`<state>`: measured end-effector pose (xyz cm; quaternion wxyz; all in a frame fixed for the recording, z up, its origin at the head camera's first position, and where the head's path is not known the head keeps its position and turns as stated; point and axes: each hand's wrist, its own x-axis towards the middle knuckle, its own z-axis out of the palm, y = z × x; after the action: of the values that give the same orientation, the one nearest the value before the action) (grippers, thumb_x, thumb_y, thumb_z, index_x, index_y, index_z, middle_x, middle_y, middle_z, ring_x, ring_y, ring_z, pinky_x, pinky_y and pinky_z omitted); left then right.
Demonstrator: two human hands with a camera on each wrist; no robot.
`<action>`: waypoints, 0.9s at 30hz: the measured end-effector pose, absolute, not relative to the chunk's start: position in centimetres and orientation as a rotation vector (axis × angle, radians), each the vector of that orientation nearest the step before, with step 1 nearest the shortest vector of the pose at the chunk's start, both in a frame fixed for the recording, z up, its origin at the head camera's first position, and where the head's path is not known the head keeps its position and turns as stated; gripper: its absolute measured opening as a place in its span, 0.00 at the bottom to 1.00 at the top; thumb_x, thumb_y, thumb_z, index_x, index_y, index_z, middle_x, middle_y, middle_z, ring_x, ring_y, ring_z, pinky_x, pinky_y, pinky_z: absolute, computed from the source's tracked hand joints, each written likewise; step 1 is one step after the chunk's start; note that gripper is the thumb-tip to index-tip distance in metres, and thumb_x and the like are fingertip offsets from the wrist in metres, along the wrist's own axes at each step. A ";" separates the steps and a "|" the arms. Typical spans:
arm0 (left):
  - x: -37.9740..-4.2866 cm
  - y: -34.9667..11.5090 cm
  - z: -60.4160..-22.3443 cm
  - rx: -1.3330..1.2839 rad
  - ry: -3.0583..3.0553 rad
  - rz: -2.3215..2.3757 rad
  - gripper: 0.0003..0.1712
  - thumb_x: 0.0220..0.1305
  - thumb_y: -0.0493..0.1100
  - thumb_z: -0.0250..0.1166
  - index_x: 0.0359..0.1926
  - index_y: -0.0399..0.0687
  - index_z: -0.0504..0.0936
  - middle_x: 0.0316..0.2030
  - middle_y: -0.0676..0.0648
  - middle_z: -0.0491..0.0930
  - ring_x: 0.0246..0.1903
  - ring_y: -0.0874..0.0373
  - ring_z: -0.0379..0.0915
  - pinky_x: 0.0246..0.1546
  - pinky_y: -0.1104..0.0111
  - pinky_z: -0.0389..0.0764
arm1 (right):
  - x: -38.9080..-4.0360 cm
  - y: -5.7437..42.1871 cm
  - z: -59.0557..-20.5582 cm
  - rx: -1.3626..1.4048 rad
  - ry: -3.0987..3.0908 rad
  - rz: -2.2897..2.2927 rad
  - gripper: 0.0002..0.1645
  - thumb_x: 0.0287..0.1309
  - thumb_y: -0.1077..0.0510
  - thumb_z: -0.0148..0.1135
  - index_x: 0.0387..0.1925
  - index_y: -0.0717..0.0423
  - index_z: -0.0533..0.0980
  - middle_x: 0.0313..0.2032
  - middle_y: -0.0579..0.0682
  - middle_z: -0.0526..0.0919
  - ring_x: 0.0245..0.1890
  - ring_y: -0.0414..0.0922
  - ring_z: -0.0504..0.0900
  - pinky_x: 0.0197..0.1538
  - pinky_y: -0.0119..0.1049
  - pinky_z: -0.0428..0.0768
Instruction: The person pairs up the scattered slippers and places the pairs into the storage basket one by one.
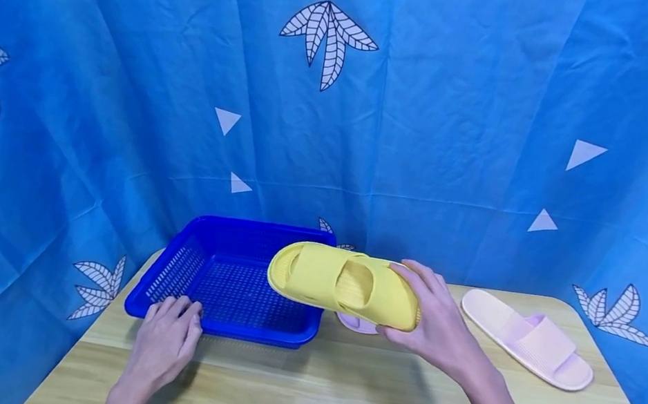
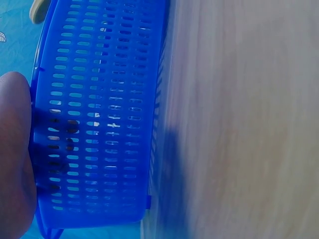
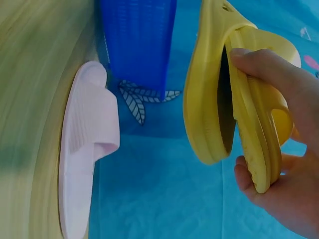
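Observation:
My right hand [image 1: 438, 320] holds a pair of yellow slippers [image 1: 319, 275] by one end, above the table and overlapping the right side of the blue basket [image 1: 311, 329] in the head view. In the right wrist view the two yellow slippers [image 3: 207, 109] lie against each other with a narrow gap, the thumb and fingers pinching the nearer one. On the basket's front rim, near its left corner, my left hand [image 1: 165, 339] grips with curled fingers. The basket's slotted side [image 2: 99, 114] fills much of the left wrist view.
A pale pink slipper [image 1: 529, 341] lies on the wooden table [image 1: 295, 393] at the right. Another pink slipper [image 1: 359, 324] is mostly hidden beneath the yellow pair in the head view. A blue patterned curtain [image 1: 433, 141] hangs behind and at both sides.

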<state>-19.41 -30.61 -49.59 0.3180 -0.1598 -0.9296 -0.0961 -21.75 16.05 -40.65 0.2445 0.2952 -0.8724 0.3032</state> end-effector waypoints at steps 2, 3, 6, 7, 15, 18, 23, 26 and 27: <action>-19.4 -30.6 -49.6 -0.422 -2.441 -0.252 0.16 0.71 0.40 0.50 0.41 0.39 0.83 0.39 0.39 0.80 0.43 0.38 0.73 0.47 0.44 0.69 | -22.0 15.6 -40.5 0.809 -2.390 0.837 0.59 0.34 0.47 0.87 0.71 0.52 0.70 0.67 0.57 0.71 0.60 0.57 0.72 0.51 0.56 0.77; -19.4 -30.6 -49.7 -0.422 -2.438 -0.252 0.16 0.71 0.40 0.50 0.41 0.39 0.84 0.39 0.39 0.81 0.43 0.38 0.73 0.47 0.44 0.69 | -22.1 15.4 -40.4 0.812 -2.395 0.839 0.59 0.34 0.47 0.87 0.71 0.52 0.69 0.67 0.57 0.71 0.61 0.57 0.71 0.52 0.56 0.77; -19.4 -30.7 -49.7 -0.422 -2.434 -0.255 0.16 0.70 0.40 0.50 0.42 0.38 0.84 0.40 0.38 0.81 0.44 0.38 0.73 0.47 0.43 0.68 | -22.4 14.6 -40.2 0.824 -2.411 0.850 0.59 0.35 0.47 0.87 0.71 0.52 0.69 0.67 0.57 0.71 0.61 0.57 0.70 0.53 0.56 0.77; -19.4 -30.7 -49.7 -0.422 -2.434 -0.255 0.16 0.70 0.40 0.50 0.42 0.38 0.84 0.41 0.38 0.81 0.44 0.37 0.73 0.47 0.43 0.68 | -22.5 14.3 -40.2 0.829 -2.415 0.852 0.59 0.36 0.47 0.87 0.71 0.52 0.69 0.67 0.57 0.71 0.62 0.57 0.70 0.54 0.56 0.77; -19.4 -30.7 -49.8 -0.419 -2.439 -0.244 0.17 0.70 0.41 0.50 0.42 0.37 0.84 0.41 0.37 0.81 0.44 0.37 0.73 0.47 0.43 0.69 | -23.6 11.9 -39.3 0.866 -2.426 0.848 0.57 0.36 0.47 0.87 0.70 0.52 0.70 0.65 0.57 0.72 0.61 0.58 0.71 0.55 0.57 0.77; -19.4 -30.7 -49.8 -0.421 -2.435 -0.240 0.17 0.70 0.41 0.50 0.42 0.37 0.84 0.39 0.38 0.81 0.42 0.38 0.72 0.46 0.43 0.69 | -24.0 10.9 -39.1 0.867 -2.436 0.852 0.57 0.35 0.47 0.87 0.69 0.52 0.71 0.65 0.57 0.73 0.60 0.58 0.72 0.55 0.57 0.78; -19.4 -30.6 -49.7 -0.431 -2.431 -0.235 0.16 0.70 0.41 0.50 0.41 0.38 0.83 0.38 0.39 0.80 0.40 0.39 0.72 0.45 0.44 0.69 | -24.8 9.4 -38.9 0.883 -2.432 0.826 0.56 0.33 0.48 0.87 0.68 0.53 0.72 0.63 0.58 0.74 0.57 0.58 0.73 0.52 0.54 0.79; -19.5 -30.6 -49.7 -0.443 -2.416 -0.230 0.16 0.70 0.41 0.49 0.39 0.39 0.83 0.36 0.40 0.79 0.39 0.40 0.71 0.44 0.46 0.69 | -25.2 8.6 -38.7 0.895 -2.434 0.813 0.55 0.34 0.49 0.87 0.68 0.53 0.72 0.62 0.58 0.74 0.56 0.58 0.73 0.51 0.54 0.79; -19.5 -30.6 -49.7 -0.448 -2.412 -0.230 0.16 0.70 0.41 0.49 0.39 0.40 0.83 0.35 0.41 0.78 0.38 0.40 0.70 0.43 0.46 0.68 | -25.3 8.4 -38.6 0.901 -2.433 0.810 0.55 0.34 0.49 0.87 0.67 0.54 0.72 0.62 0.58 0.74 0.56 0.58 0.73 0.51 0.54 0.79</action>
<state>-19.49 -30.58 -49.65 0.3322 -0.1713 -0.9233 -0.0880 -25.28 8.38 -38.63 0.2103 0.3241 -0.8751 0.2915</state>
